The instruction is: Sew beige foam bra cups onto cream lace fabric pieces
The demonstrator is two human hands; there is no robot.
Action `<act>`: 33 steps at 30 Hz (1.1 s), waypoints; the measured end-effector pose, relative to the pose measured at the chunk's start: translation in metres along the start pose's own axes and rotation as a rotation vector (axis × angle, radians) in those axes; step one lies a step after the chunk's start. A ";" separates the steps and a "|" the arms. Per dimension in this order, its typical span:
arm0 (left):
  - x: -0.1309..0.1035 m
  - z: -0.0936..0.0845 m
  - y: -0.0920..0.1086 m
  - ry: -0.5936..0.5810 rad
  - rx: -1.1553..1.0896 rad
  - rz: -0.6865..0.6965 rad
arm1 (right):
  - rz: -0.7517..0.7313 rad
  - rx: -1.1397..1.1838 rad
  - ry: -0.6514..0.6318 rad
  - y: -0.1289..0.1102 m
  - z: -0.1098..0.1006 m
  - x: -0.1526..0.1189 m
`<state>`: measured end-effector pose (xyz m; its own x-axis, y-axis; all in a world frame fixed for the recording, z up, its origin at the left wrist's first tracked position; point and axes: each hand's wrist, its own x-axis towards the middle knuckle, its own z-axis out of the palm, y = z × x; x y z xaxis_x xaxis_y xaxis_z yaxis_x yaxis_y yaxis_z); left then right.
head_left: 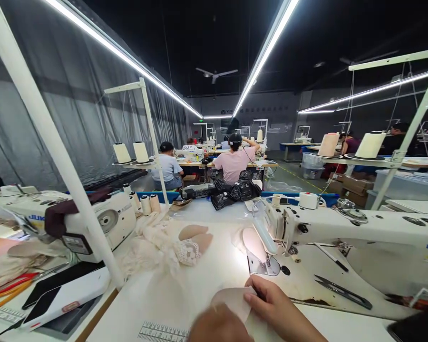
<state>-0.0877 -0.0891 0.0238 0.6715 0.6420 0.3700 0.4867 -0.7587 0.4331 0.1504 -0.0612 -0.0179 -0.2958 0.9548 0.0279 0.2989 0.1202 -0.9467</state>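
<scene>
My right hand point(273, 304) pinches the right edge of a pale beige fabric piece point(231, 297) between thumb and fingers, at the front of the sewing machine point(271, 228). Low in the middle, my left hand point(219, 325) is smeared by motion and overlaps the near side of that piece; its fingers cannot be made out. Just beyond, a beige rounded piece point(254, 243) lies by the lit needle area and metal plate. To the left are beige cup-shaped pieces point(194, 232) with white lace point(187, 251) and a heap of cream fabric point(153, 242).
Black thread snips point(344, 290) and a white pen-like tool point(331, 256) lie on the machine bed. A ruler point(162, 332) is at the front edge. Black plastic bags point(237, 190) stand behind. A white pole point(57, 137) rises at left. Co-workers point(231, 161) sit further back.
</scene>
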 end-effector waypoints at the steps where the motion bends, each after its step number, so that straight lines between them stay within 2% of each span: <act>1: 0.007 -0.021 -0.014 0.078 0.018 -0.025 | 0.002 0.011 -0.003 0.001 0.000 0.000; 2: 0.014 -0.043 -0.028 0.197 0.045 -0.057 | 0.008 0.023 -0.002 0.001 0.000 0.000; 3: 0.022 -0.063 -0.041 0.379 0.120 -0.083 | 0.014 0.035 0.000 0.000 -0.001 0.000; 4: 0.029 -0.079 -0.052 0.506 0.209 -0.076 | 0.019 0.047 0.004 -0.001 -0.002 -0.001; 6: 0.042 -0.096 -0.067 0.586 0.374 -0.029 | 0.016 0.071 0.013 -0.005 -0.004 -0.002; 7: 0.046 -0.095 -0.069 0.568 0.389 -0.022 | 0.012 0.083 0.016 -0.007 -0.005 -0.002; 8: 0.049 -0.090 -0.069 0.496 0.367 -0.004 | 0.013 0.094 0.014 -0.009 -0.005 -0.002; 9: 0.051 -0.080 -0.066 0.387 0.309 0.009 | 0.015 0.101 0.015 -0.011 -0.006 -0.002; 11: 0.054 -0.055 -0.055 0.092 0.131 0.025 | 0.013 0.099 0.024 -0.015 -0.006 -0.003; 14: 0.066 -0.025 -0.041 -0.313 -0.157 -0.027 | -0.007 0.077 0.026 -0.026 -0.006 -0.009; 15: 0.073 -0.019 -0.040 -0.401 -0.241 -0.059 | -0.015 0.057 0.025 -0.031 -0.008 -0.012; 17: 0.087 -0.016 -0.040 -0.506 -0.352 -0.117 | -0.044 -0.039 0.054 -0.041 -0.013 -0.019; 19: 0.100 -0.019 -0.043 -0.530 -0.379 -0.147 | -0.113 -0.196 0.162 -0.052 -0.021 -0.027; 21: 0.109 -0.025 -0.045 -0.472 -0.359 -0.143 | -0.229 -0.335 0.333 -0.060 -0.027 -0.031; 22: 0.111 -0.029 -0.046 -0.417 -0.349 -0.145 | -0.302 -0.382 0.420 -0.062 -0.028 -0.032; 24: 0.113 -0.035 -0.049 -0.227 -0.267 -0.099 | -0.459 -0.434 0.551 -0.063 -0.027 -0.029; 25: 0.113 -0.038 -0.051 -0.098 -0.182 -0.020 | -0.532 -0.445 0.587 -0.061 -0.025 -0.027; 27: 0.108 -0.040 -0.057 0.140 0.072 0.237 | -0.622 -0.500 0.592 -0.050 -0.022 -0.018; 28: 0.104 -0.039 -0.060 0.209 0.219 0.368 | -0.634 -0.567 0.565 -0.042 -0.021 -0.014; 29: 0.100 -0.037 -0.063 0.222 0.349 0.459 | -0.628 -0.652 0.523 -0.032 -0.021 -0.009; 30: 0.095 -0.034 -0.065 0.172 0.434 0.497 | -0.617 -0.744 0.472 -0.021 -0.022 -0.005; 33: 0.085 -0.020 -0.064 -0.118 0.458 0.447 | -0.615 -0.915 0.318 0.010 -0.033 0.004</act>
<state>-0.0727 0.0166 0.0442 0.9087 0.2566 0.3292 0.3173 -0.9371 -0.1453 0.1823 -0.0469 -0.0167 -0.4163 0.6760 0.6080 0.7694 0.6183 -0.1606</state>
